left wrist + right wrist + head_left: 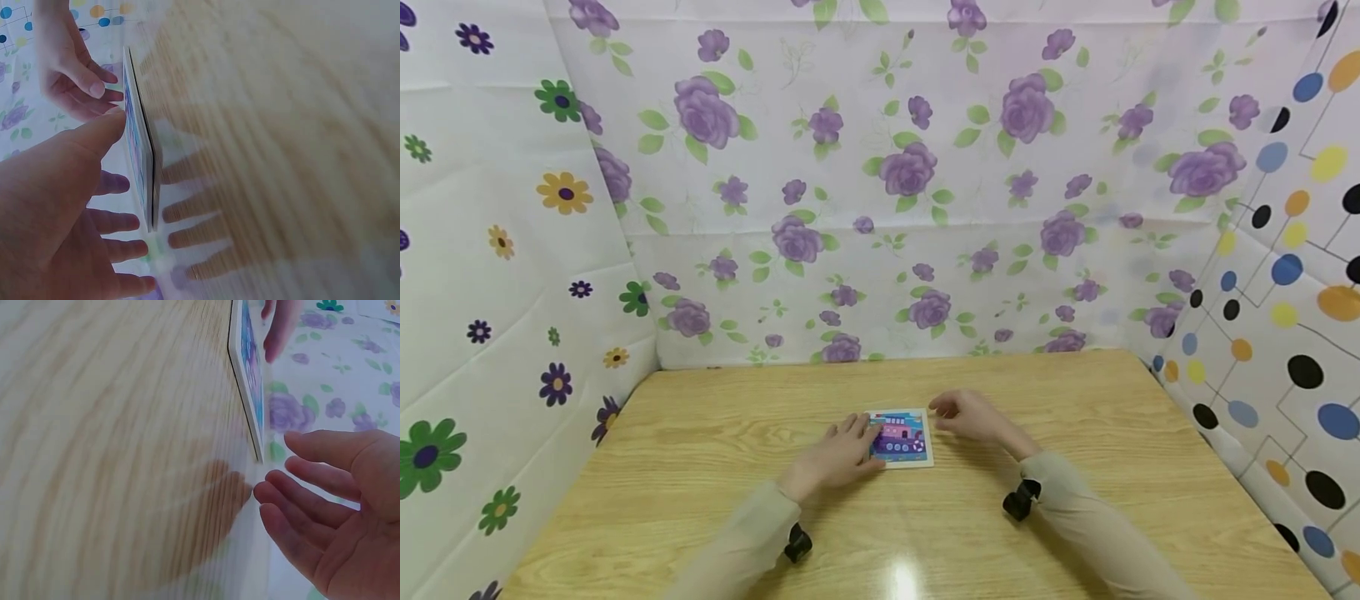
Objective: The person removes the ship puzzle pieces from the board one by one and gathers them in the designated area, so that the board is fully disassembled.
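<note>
A flat square picture board (904,437) with a white border lies on the table, showing a pink and purple ship on blue. From the side, in the left wrist view, the board (139,137) shows a thin edge in two layers. My left hand (842,454) is at its left side, fingers spread and fairly straight, overlapping that border. The thumb reaches along the near left corner. Just off the board's upper right corner, my right hand (970,415) hovers with loosely bent fingers. In the right wrist view, nothing sits between the fingers of this hand (331,506).
The wood-grain table (737,400) reflects a bright light spot near its front. A flowered cloth (850,275) hangs behind it. Patterned cloths stand at the left (512,292) and, with dots, at the right (1262,333). A black wrist camera (1021,500) sits on the right sleeve.
</note>
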The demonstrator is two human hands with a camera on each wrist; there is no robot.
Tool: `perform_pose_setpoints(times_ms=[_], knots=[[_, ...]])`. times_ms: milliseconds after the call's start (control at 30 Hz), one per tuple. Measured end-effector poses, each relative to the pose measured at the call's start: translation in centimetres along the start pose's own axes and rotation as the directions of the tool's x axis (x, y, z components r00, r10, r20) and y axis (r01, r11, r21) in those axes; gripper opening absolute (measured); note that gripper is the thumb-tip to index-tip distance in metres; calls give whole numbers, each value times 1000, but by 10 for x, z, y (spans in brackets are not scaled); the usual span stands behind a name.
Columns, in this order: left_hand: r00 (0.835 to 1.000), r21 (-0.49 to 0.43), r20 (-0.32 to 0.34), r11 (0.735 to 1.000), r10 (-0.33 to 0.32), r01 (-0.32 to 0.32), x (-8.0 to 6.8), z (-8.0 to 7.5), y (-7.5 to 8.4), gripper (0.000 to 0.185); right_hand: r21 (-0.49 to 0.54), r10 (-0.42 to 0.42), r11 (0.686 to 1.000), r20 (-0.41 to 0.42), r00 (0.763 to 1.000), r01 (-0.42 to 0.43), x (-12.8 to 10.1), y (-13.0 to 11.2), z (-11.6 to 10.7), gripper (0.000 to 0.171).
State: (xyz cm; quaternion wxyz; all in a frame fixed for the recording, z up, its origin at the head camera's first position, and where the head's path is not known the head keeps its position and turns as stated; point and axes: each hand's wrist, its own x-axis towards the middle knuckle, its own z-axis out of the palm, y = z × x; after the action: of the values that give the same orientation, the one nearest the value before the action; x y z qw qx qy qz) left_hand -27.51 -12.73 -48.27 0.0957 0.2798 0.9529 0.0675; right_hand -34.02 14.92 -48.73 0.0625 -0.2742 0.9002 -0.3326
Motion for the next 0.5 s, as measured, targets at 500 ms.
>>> perform_pose_setpoints(times_ms=[500], knots=[[1000, -17, 20, 1000, 5, -4, 12, 2, 10, 72, 25, 34, 999, -3, 999, -34, 15, -8, 10, 26]])
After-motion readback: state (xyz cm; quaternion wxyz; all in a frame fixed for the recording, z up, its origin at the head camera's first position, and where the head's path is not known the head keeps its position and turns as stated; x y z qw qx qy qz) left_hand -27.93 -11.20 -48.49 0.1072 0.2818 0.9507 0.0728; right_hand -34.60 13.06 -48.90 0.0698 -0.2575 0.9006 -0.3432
